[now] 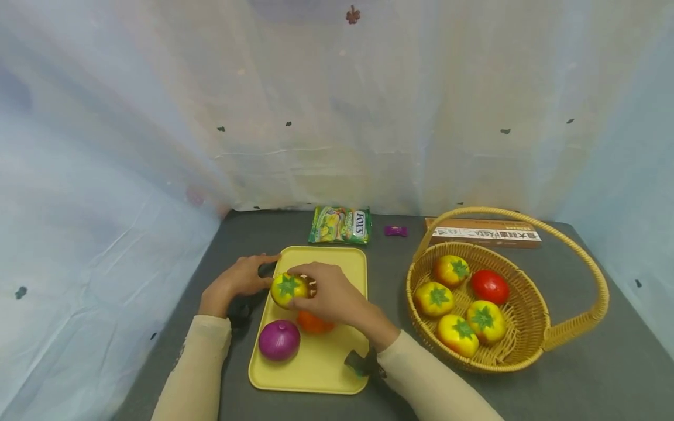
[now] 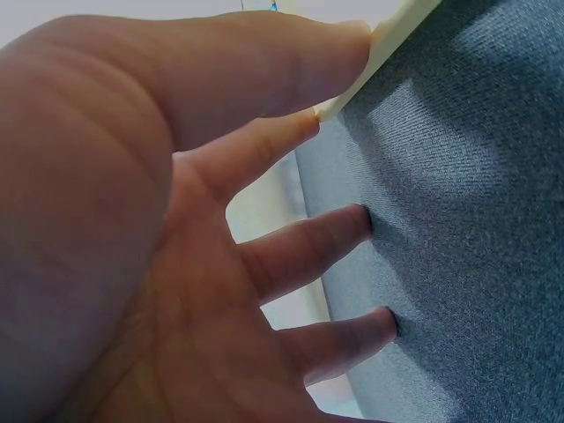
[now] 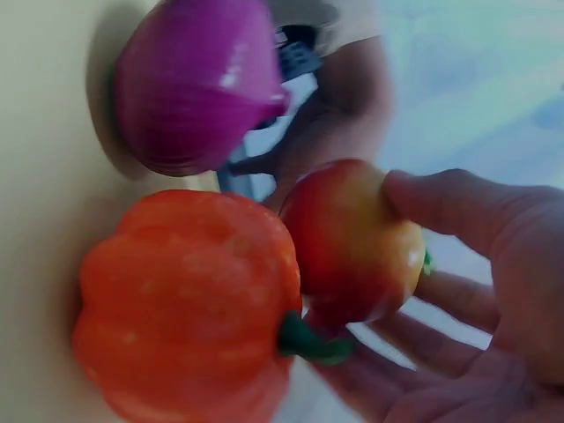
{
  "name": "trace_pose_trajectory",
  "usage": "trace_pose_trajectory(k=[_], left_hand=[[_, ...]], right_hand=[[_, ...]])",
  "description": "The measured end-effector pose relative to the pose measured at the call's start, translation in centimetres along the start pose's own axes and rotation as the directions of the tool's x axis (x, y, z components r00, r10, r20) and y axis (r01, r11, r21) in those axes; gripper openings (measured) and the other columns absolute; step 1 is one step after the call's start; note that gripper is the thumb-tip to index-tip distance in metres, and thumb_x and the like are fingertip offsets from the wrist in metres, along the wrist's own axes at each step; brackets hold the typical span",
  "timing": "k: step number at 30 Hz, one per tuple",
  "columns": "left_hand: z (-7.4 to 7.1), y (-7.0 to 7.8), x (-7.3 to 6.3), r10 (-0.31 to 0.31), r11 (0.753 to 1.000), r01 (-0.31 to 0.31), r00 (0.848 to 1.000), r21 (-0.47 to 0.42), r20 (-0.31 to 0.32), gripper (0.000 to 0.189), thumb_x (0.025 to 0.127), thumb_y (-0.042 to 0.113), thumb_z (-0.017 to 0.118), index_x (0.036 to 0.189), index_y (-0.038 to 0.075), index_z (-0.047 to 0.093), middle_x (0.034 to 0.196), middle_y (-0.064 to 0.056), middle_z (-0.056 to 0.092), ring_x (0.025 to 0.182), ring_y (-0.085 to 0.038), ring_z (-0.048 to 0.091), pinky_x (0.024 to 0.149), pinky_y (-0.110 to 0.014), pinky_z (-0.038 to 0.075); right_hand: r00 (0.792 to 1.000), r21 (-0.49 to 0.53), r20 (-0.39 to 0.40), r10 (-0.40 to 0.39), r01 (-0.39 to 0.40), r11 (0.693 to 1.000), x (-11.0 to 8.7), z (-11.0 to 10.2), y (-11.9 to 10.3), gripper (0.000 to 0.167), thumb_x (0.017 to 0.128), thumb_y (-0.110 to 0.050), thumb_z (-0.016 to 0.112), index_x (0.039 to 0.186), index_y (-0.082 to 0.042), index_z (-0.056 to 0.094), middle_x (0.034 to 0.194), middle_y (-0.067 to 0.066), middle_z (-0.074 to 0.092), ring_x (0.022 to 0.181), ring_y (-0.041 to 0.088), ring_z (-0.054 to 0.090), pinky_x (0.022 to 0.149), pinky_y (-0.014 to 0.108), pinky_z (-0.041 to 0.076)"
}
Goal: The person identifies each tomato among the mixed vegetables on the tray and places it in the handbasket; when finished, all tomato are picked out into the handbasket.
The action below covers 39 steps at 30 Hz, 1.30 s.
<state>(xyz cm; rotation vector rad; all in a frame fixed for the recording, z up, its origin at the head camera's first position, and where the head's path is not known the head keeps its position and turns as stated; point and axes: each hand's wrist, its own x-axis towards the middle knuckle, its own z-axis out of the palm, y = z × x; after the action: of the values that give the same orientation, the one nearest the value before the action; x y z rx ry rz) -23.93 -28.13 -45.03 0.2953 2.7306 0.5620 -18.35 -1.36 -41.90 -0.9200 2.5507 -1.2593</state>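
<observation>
In the head view my right hand [image 1: 334,292] grips a yellow-red tomato [image 1: 286,289] with a green star-shaped leaf, over the yellow tray [image 1: 310,377]. Thumb and fingers lie round the tomato [image 3: 348,242] in the right wrist view, where its red underside shows. Beside it on the tray sit an orange bell pepper [image 3: 189,300] with a green stem and a purple onion [image 1: 279,340]. My left hand [image 1: 242,278] is at the tray's far left edge. Its thumb and a fingertip touch the rim [image 2: 401,40], while two other fingertips rest on the dark cloth.
To the right stands a wicker basket [image 1: 518,336] with a tall handle, holding several yellow tomatoes [image 1: 457,334] and a red one [image 1: 489,286]. Along the back lie a green candy bag [image 1: 337,225], a small purple wrapped candy [image 1: 395,231] and a pasta box [image 1: 484,235]. Pale curtains surround the table.
</observation>
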Motion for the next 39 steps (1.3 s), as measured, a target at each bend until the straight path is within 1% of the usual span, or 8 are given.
trace_pose_trajectory(k=[4, 11, 17, 23, 26, 32, 35, 39], left_hand=[[0.0, -0.1, 0.0, -0.003, 1.000, 0.003, 1.000, -0.010, 0.012, 0.068, 0.106, 0.029, 0.071, 0.169, 0.018, 0.046, 0.173, -0.032, 0.035, 0.159, -0.061, 0.029, 0.124, -0.077, 0.032], [0.0, 0.1, -0.2, 0.020, 0.999, -0.020, 1.000, -0.029, 0.012, 0.068, 0.106, 0.027, 0.070, 0.169, 0.017, 0.046, 0.174, -0.032, 0.033, 0.160, -0.059, 0.028, 0.125, -0.076, 0.032], [0.0, 0.4, -0.3, 0.018, 0.999, -0.017, 1.000, -0.031, 0.009, 0.068, 0.106, 0.027, 0.069, 0.169, 0.017, 0.046, 0.174, -0.032, 0.033, 0.160, -0.061, 0.026, 0.124, -0.078, 0.030], [-0.2, 0.4, -0.4, 0.011, 1.000, -0.011, 1.000, -0.007, 0.011, 0.068, 0.106, 0.029, 0.070, 0.169, 0.016, 0.046, 0.173, -0.033, 0.034, 0.159, -0.063, 0.027, 0.122, -0.079, 0.032], [-0.4, 0.3, -0.5, 0.006, 1.000, -0.005, 1.000, -0.007, 0.013, 0.068, 0.106, 0.029, 0.070, 0.169, 0.016, 0.045, 0.173, -0.033, 0.034, 0.159, -0.063, 0.026, 0.123, -0.079, 0.031], [-0.3, 0.2, -0.6, 0.019, 1.000, -0.018, 1.000, -0.013, 0.017, 0.069, 0.106, 0.029, 0.070, 0.169, 0.016, 0.045, 0.173, -0.034, 0.033, 0.158, -0.064, 0.026, 0.122, -0.080, 0.030], [-0.3, 0.3, -0.5, 0.016, 1.000, -0.016, 1.000, -0.012, 0.018, 0.069, 0.106, 0.029, 0.071, 0.169, 0.016, 0.045, 0.173, -0.033, 0.034, 0.159, -0.063, 0.027, 0.122, -0.079, 0.032], [-0.3, 0.4, -0.4, 0.009, 1.000, -0.009, 1.000, -0.011, 0.024, 0.069, 0.106, 0.029, 0.071, 0.169, 0.016, 0.045, 0.173, -0.033, 0.033, 0.159, -0.062, 0.029, 0.122, -0.078, 0.034]], right_hand=[[0.997, 0.130, -0.069, -0.039, 0.048, 0.990, -3.3, -2.2, 0.2, 0.052, 0.095, -0.024, 0.088, 0.144, -0.015, 0.071, 0.145, 0.001, 0.070, 0.127, 0.022, 0.071, 0.103, 0.039, 0.064], [0.983, 0.083, -0.171, -0.063, 0.078, 0.993, -9.8, -7.2, 1.6, 0.055, 0.093, -0.018, 0.090, 0.145, -0.023, 0.071, 0.149, -0.003, 0.069, 0.130, 0.018, 0.070, 0.105, 0.037, 0.063], [0.971, -0.119, -0.241, 0.002, -0.031, 0.992, -17.3, -12.4, 3.4, 0.054, 0.096, -0.023, 0.088, 0.146, -0.031, 0.070, 0.144, -0.006, 0.073, 0.123, 0.008, 0.071, 0.097, 0.038, 0.066], [0.952, -0.321, -0.262, 0.160, -0.242, 0.916, -23.0, -15.9, 4.2, 0.057, 0.093, -0.034, 0.090, 0.147, -0.032, 0.069, 0.141, -0.003, 0.075, 0.111, 0.011, 0.076, 0.085, 0.032, 0.066], [0.940, -0.381, -0.224, 0.258, -0.328, 0.865, -24.3, -16.7, 4.7, 0.057, 0.093, -0.039, 0.089, 0.146, -0.030, 0.070, 0.133, -0.004, 0.077, 0.098, 0.008, 0.072, 0.077, 0.029, 0.061], [0.913, -0.465, -0.166, 0.373, -0.406, 0.787, -24.9, -17.3, 5.0, 0.055, 0.088, -0.028, 0.093, 0.137, -0.012, 0.075, 0.102, -0.009, 0.074, 0.072, 0.001, 0.049, 0.064, 0.025, 0.045], [0.904, -0.436, -0.136, 0.406, -0.423, 0.795, -24.7, -17.3, 5.0, 0.055, 0.089, -0.026, 0.091, 0.138, -0.009, 0.074, 0.093, -0.010, 0.069, 0.067, 0.001, 0.046, 0.061, 0.025, 0.042], [0.911, -0.388, -0.094, 0.401, -0.404, 0.828, -24.3, -17.0, 5.7, 0.053, 0.091, -0.032, 0.090, 0.138, -0.013, 0.075, 0.111, -0.006, 0.078, 0.076, 0.000, 0.056, 0.065, 0.024, 0.048]])
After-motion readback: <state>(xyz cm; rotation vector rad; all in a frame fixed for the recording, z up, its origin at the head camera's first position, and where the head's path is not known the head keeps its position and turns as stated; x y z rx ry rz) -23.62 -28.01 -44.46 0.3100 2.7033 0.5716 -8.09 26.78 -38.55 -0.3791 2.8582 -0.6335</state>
